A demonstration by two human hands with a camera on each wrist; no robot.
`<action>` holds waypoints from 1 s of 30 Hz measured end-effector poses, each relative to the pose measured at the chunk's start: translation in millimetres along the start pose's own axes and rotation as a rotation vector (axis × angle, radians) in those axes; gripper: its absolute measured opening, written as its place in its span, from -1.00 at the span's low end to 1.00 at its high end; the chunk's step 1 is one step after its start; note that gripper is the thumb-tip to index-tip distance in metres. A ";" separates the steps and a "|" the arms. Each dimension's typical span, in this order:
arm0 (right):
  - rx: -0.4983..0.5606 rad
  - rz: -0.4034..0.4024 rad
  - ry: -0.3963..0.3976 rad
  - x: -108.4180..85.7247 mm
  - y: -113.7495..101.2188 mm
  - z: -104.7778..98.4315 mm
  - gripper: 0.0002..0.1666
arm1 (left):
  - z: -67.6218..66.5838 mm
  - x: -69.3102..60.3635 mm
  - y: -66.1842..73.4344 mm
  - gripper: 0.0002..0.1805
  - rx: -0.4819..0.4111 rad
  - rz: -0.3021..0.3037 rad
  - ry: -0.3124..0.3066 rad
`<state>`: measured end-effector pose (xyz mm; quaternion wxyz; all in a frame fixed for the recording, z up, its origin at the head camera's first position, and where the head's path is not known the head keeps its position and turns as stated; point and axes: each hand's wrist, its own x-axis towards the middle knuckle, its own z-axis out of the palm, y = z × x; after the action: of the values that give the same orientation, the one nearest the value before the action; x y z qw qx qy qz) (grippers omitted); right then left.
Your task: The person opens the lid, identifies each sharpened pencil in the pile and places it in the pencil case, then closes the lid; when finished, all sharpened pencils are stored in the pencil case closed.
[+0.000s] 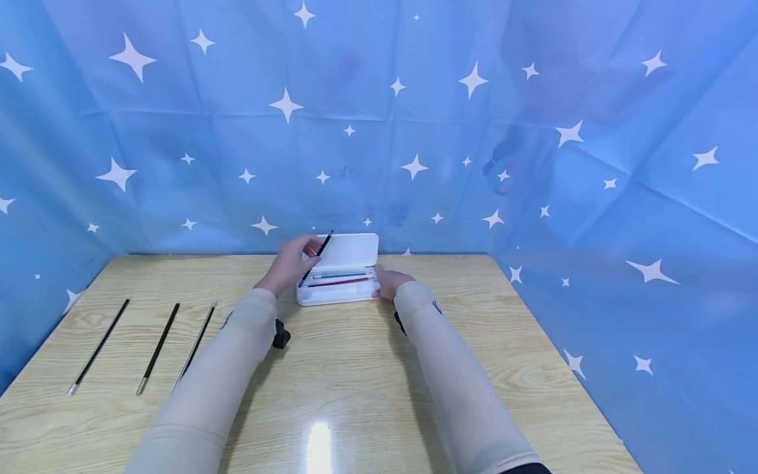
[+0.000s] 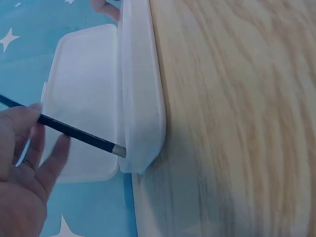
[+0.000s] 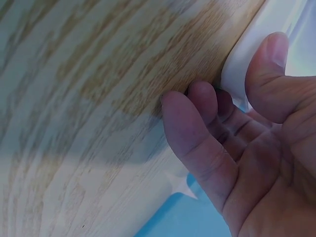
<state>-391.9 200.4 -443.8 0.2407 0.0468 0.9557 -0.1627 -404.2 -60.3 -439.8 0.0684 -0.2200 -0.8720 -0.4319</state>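
A white pencil case (image 1: 331, 300) stands near the back of the table, its lid (image 1: 355, 248) folded back. Inside it lie a red pencil (image 1: 346, 282) and a bluish-green pencil (image 1: 340, 275). My left hand (image 1: 293, 262) pinches a black pencil (image 2: 81, 134) between thumb and fingers, slanted over the left part of the case. Its silvery end is low, at the case wall in the left wrist view. At the opposite end, my right hand (image 1: 391, 282) holds the case, its thumb (image 3: 276, 54) against the wall and the other fingers bent around the corner, partly hidden.
On the left of the wooden table (image 1: 331, 382) lie three dark pencils apart from one another: one far left (image 1: 101, 343), another beside it (image 1: 158, 345), and a third (image 1: 198, 339) partly behind my left sleeve. A blue star-patterned curtain (image 1: 355, 151) hangs behind the table's back edge.
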 end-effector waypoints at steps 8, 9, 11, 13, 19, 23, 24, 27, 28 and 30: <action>0.008 0.011 -0.009 1.1 -1.7 0.2 -0.05 | 7.3 4.9 3.8 -0.74 0.112 -0.044 -0.102; 0.005 0.006 -0.009 1.1 -1.8 0.1 -0.04 | 7.7 5.1 4.1 -0.75 0.120 -0.044 -0.106; 0.003 -0.001 -0.008 0.6 -2.2 -0.1 -0.03 | 8.5 5.5 4.1 -0.76 0.137 -0.043 -0.107; 0.003 -0.007 -0.005 0.0 -2.6 -0.4 -0.03 | 8.9 5.5 3.5 -0.77 0.147 -0.046 -0.105; 0.004 -0.019 -0.002 2.3 -1.5 -1.3 0.01 | 6.7 4.0 -2.3 -0.75 0.123 -0.039 -0.105; 0.057 -0.012 -0.007 5.5 1.8 -0.6 0.00 | 1.4 0.4 -4.3 -0.71 0.099 -0.048 -0.075; 0.070 -0.010 -0.009 6.4 2.8 -0.4 -0.01 | -0.1 -0.7 -4.5 -0.71 0.100 -0.044 -0.063; 0.097 0.001 -0.013 7.8 5.0 -0.2 -0.03 | -3.9 -2.8 -4.7 -0.71 0.104 -0.025 -0.019; 0.091 -0.002 -0.012 8.2 5.4 -0.3 -0.03 | -5.1 -3.2 -4.8 -0.71 0.108 -0.017 0.000; 0.072 -0.010 -0.008 8.3 5.9 -0.6 -0.03 | -7.4 -3.8 -4.5 -0.70 0.118 -0.008 0.048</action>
<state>-398.4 206.2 -449.0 0.2419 0.0498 0.9485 -0.1985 -403.4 -69.8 -439.6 0.1003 -0.2019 -0.8949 -0.3850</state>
